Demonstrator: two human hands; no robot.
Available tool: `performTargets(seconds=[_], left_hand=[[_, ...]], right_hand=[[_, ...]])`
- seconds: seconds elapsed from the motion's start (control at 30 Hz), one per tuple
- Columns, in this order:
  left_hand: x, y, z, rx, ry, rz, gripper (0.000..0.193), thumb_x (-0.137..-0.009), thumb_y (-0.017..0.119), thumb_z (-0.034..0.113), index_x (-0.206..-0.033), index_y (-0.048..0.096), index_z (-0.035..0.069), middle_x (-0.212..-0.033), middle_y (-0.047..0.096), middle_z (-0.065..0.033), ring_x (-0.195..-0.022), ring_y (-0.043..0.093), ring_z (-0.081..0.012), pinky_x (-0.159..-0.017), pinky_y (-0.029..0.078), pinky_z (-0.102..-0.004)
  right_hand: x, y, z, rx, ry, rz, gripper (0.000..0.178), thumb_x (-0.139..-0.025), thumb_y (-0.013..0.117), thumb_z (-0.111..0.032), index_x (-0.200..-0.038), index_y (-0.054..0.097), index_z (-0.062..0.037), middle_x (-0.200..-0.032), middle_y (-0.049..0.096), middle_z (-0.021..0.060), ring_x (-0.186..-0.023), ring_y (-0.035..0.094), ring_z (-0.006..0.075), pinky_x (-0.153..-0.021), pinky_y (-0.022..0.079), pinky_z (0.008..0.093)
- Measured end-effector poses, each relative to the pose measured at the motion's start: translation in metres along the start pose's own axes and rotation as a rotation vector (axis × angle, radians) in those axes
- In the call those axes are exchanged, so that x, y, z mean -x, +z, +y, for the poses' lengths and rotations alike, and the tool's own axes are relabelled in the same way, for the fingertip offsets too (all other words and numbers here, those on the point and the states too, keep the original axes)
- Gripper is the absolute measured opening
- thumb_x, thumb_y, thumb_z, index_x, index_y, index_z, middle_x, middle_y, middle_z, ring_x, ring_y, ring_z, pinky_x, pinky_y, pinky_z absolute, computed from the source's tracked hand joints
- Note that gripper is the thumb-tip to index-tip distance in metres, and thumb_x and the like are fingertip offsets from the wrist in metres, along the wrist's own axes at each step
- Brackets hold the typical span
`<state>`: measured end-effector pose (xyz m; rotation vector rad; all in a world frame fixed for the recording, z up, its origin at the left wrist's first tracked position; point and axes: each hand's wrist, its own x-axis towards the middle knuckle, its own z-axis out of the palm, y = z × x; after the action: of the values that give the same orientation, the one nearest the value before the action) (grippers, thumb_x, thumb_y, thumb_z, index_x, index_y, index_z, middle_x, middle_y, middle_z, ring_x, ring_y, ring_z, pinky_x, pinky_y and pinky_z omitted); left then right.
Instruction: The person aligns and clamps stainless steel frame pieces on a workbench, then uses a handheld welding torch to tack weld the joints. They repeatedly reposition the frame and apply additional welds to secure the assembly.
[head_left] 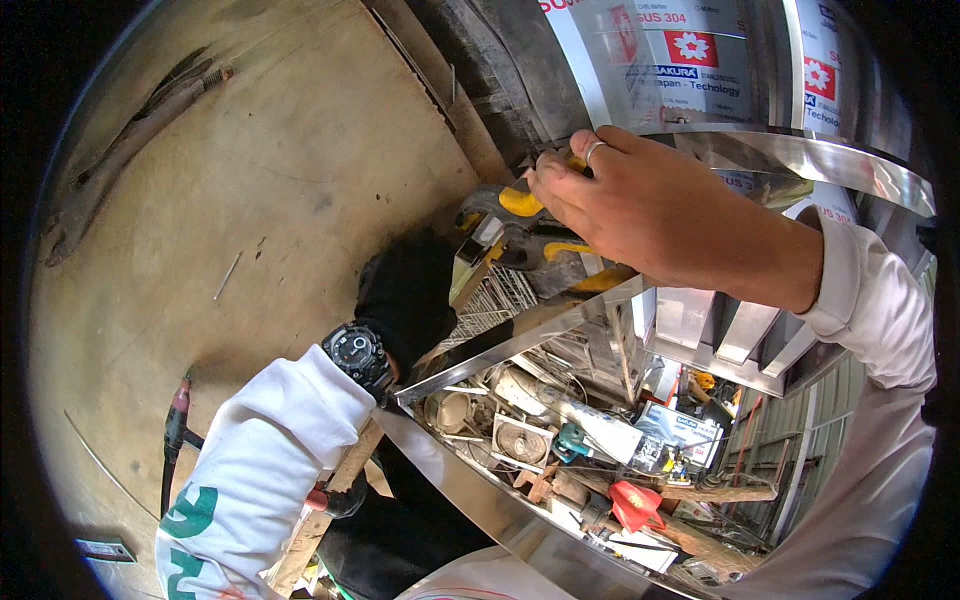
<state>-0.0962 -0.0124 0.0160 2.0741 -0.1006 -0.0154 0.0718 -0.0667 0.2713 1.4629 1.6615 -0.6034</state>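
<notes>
Holding yel.-grey metal tool (519, 202), R hand (632, 205)

- Counter (320, 130): tan, mottled with dark smudges.
- Clamp (520, 202): dark grey, yellow patches.
- Frame (530, 336): mirror-bright silver.
- Film (705, 95): whitish, with red and blue print.
- Left sleeve (265, 435): white, green lettering.
- Right sleeve (870, 295): plain white.
- Glove (410, 290): solid black.
- Wristwatch (357, 355): black.
- Ring (594, 151): silver.
- Torch (177, 420): black and dull pink.

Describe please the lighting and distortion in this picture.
Head view: black fills the corners; the metal strip at upper right looks bowed, perhaps partly by the lens, and shines with glare; the black-gloved left hand loses detail in darkness, while the right hand is well lit.
</notes>
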Motion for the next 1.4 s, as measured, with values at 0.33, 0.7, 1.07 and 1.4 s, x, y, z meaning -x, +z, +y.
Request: performTargets(seconds=[0.33,0.7,1.07,1.4], left_hand=[[-0.006,-0.006,0.006,0.081,0.028,0.035,0.08,-0.065,0.084,0.029,-0.137,0.059,0.005,-0.133,0.062,-0.0242,-0.122,0.06,-0.0423,-0.105,0.049,-0.0506],[-0.01,-0.009,0.007,0.116,0.058,0.064,0.077,-0.066,0.083,0.029,-0.136,0.059,0.004,-0.131,0.063,-0.0244,-0.12,0.061,-0.0428,-0.103,0.05,-0.051],[-0.012,-0.003,0.005,0.149,0.093,0.09,0.075,-0.067,0.082,0.028,-0.135,0.059,0.004,-0.128,0.064,-0.0247,-0.118,0.061,-0.0432,-0.101,0.05,-0.0513],[-0.024,-0.001,0.007,0.181,0.171,0.141,0.074,-0.068,0.082,0.027,-0.134,0.059,0.004,-0.126,0.064,-0.025,-0.117,0.062,-0.0437,-0.1,0.051,-0.0516]], right_hand=[[-0.001,0.004,0.009,0.298,-0.132,0.185,0.017,-0.086,0.068,-0.01,-0.098,0.071,0.0027,-0.108,0.067,0.0129,-0.106,0.066,0.0278,-0.102,0.051,0.0364],[0.002,-0.008,0.013,-0.015,0.001,0.082,0.033,-0.085,0.071,-0.012,-0.116,0.066,-0.0007,-0.111,0.064,0.0104,-0.112,0.062,0.0259,-0.103,0.045,0.0346],[-0.034,-0.054,0.052,-0.526,0.236,0.405,0.106,-0.076,0.079,-0.049,-0.156,0.032,0.0029,-0.151,0.045,0.0229,-0.134,0.052,0.039,-0.119,0.037,0.0439],[-0.084,-0.015,0.009,-0.583,0.359,0.486,0.111,-0.06,0.094,-0.044,-0.146,0.044,0.0056,-0.139,0.05,0.0227,-0.129,0.049,0.0427,-0.11,0.043,0.0477]])
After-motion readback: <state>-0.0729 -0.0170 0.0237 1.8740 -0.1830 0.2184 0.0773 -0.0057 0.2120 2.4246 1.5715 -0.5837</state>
